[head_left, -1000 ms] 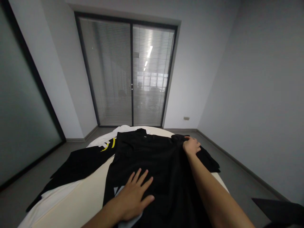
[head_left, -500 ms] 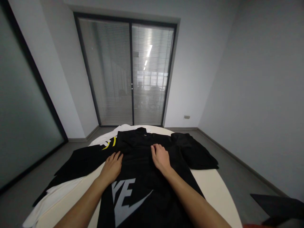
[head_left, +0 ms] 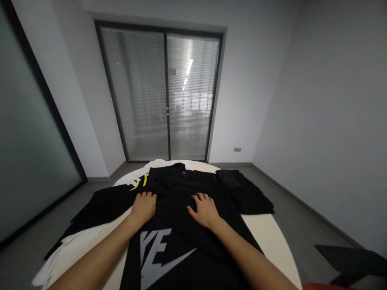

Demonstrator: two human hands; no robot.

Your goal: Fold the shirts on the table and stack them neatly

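A black T-shirt (head_left: 178, 201) with a large grey letter-and-swoosh print lies spread on the table, its collar at the far end. On its left edge rests my left hand (head_left: 144, 208), palm down, fingers bent a little and lying on the cloth; the thumb is hidden. My right hand (head_left: 205, 211) lies on the shirt's right half, thumb held away from the slightly bent fingers. No cloth shows pinched in either hand. The shirt's near end runs out of view at the bottom.
Folded black clothing (head_left: 246, 191) lies by the shirt's right side. Black clothing with yellow stripes (head_left: 102, 203) and white clothing (head_left: 71, 249) overhang the left side of the round cream table (head_left: 272, 237). A dark chair part (head_left: 350, 257) stands at lower right; a glass door (head_left: 166, 92) is beyond.
Both hands have drawn slightly nearer, their fingers more bent, and the right thumb has spread out. The cloth under them has shifted a little. The view has moved slightly.
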